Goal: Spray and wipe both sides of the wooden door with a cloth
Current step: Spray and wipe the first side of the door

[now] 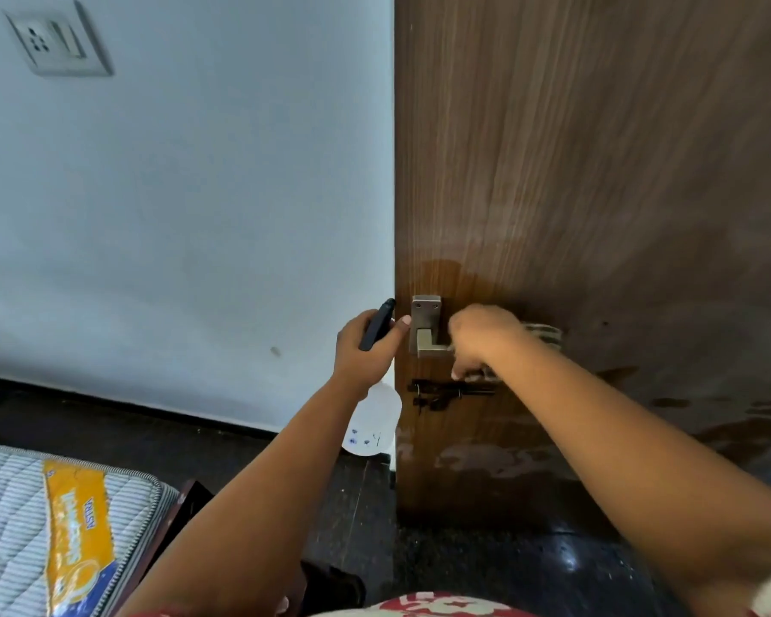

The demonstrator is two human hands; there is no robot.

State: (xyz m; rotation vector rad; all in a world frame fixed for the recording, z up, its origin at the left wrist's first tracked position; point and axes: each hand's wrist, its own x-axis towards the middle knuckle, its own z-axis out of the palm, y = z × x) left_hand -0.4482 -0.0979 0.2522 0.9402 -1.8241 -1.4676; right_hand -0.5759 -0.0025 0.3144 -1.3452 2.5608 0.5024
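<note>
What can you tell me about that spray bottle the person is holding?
The spray bottle has a black spray head and a white, rounded plastic-looking body with small blue marks near its base. The left hand grips its neck, fingers curled round it, so the body hangs below the wrist. The black head points up and right toward the edge of the wooden door, beside the metal handle. Whether it holds liquid cannot be told.

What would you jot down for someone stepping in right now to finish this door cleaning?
Left hand: grips the spray bottle by its black head, beside the door edge.
Right hand: curled on the metal door handle; a bit of cloth seems to show behind it.
Wooden door: dark wet patches around the handle and lower right, so this side looks sprayed and partly wiped.
Left: finish this side, then do the other side, which is not in view.
</note>
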